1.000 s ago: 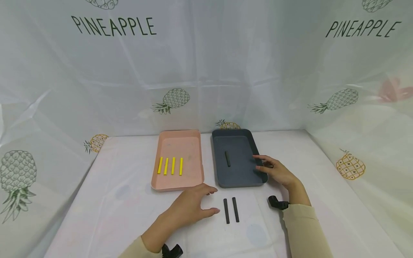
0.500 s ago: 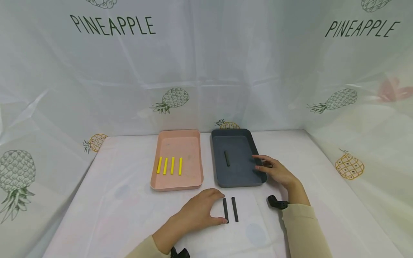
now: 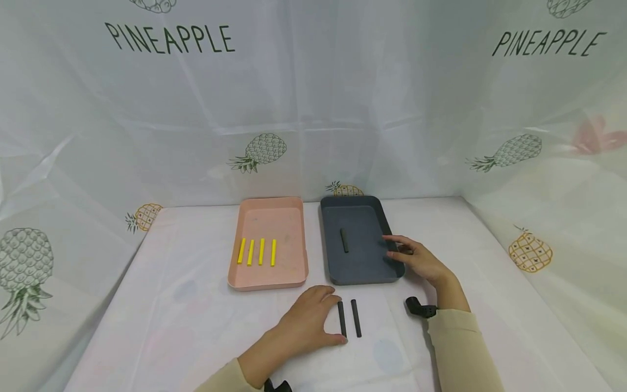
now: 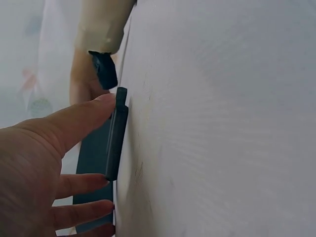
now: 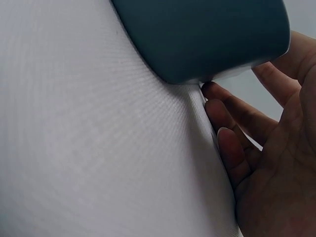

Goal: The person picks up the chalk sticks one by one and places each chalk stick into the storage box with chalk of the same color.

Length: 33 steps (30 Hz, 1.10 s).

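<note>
Two short black sticks lie side by side on the white cloth in front of the trays. My left hand (image 3: 309, 322) spans the left black stick (image 3: 342, 319) lengthwise, thumb at its near end and a fingertip at its far end. In the left wrist view this black stick (image 4: 116, 143) sits between thumb and finger. The other black stick (image 3: 356, 318) lies just to its right. My right hand (image 3: 423, 264) rests at the right rim of the dark grey tray (image 3: 360, 272), thumb and forefinger extended over the edge. One black stick (image 3: 344, 240) lies inside that tray.
Left of the dark tray stands a pink tray (image 3: 289, 212) with several yellow sticks (image 3: 262, 252) in a row. Behind both trays hangs a white curtain (image 3: 343, 109) printed with pineapples. Black wrist cameras are strapped at both wrists.
My left hand has moved right and slightly nearer, from beside the left black stick to both its ends, narrowing the gap between thumb and fingers. My right hand stays at the tray rim.
</note>
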Tool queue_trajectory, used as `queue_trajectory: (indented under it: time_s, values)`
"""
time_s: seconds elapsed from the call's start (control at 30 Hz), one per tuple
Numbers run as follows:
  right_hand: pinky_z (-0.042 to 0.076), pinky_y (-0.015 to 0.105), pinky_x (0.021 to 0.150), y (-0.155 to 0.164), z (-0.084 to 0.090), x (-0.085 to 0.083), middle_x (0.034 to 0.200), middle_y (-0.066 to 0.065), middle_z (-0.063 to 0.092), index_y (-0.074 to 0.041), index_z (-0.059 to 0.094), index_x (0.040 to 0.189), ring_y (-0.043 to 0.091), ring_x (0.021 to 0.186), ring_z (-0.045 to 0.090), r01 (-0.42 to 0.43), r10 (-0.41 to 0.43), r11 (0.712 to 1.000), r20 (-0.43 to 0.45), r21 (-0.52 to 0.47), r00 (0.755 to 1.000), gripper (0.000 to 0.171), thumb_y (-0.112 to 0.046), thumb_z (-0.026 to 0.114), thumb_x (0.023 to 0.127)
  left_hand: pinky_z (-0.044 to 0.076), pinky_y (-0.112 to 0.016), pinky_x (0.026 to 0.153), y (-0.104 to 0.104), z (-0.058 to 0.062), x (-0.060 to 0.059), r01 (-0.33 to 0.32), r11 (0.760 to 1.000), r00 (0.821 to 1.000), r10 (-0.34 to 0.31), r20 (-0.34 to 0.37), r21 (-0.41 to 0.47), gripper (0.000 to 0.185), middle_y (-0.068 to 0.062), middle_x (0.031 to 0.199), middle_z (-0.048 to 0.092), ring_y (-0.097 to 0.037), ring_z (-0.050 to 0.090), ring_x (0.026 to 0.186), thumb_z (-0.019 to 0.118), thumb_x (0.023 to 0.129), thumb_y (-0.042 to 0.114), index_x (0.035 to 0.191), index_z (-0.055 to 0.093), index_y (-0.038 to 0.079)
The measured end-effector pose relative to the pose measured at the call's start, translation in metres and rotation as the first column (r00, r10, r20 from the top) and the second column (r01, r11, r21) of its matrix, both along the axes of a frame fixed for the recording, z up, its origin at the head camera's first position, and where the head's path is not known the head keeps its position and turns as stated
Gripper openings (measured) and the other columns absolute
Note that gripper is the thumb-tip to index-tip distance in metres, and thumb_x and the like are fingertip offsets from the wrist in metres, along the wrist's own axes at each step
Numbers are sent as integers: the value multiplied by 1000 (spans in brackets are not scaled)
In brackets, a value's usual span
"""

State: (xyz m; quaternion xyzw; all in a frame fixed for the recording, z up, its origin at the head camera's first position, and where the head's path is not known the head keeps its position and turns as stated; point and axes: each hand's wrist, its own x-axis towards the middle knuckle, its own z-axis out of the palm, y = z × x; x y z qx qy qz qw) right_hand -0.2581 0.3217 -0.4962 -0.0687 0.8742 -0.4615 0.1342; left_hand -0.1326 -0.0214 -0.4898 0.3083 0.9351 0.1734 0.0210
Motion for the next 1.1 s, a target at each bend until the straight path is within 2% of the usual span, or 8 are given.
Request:
queue_trajectory:
  time_s: [0.2,0.47,0.7,1.1]
  values:
    - [42,50,105,-1,2,3,147,13,53,-30,54,151,33,131,48,-3,3,1000,-8,0,1000,57,-42,71,98,39,-40,121,4,1,3,-9,999,1000,8,-18,-50,79,-4,149,55,-25,49,141,81,80,63,140,62,15]
    - [43,37,94,-1,3,2,142,13,54,-29,53,152,28,124,48,0,0,1000,-11,-1,1000,58,-40,71,98,41,-39,120,6,3,5,-13,998,999,9,-52,-67,76,-4,148,56,-26,51,139,82,81,60,139,62,14]
    - [42,38,97,0,3,3,143,13,55,-29,54,151,28,125,49,-1,0,1000,-15,-25,1000,57,-39,72,97,41,-38,119,6,3,5,-9,998,998,5,-60,-68,75,-4,147,57,-24,51,138,81,83,58,140,61,14]
    - [42,42,101,0,2,3,146,14,53,-28,53,152,29,128,48,-9,9,999,-11,-38,1000,59,-39,72,98,44,-38,117,4,7,1,-7,1000,999,7,31,19,74,-3,146,58,-22,54,136,83,83,53,140,61,12]
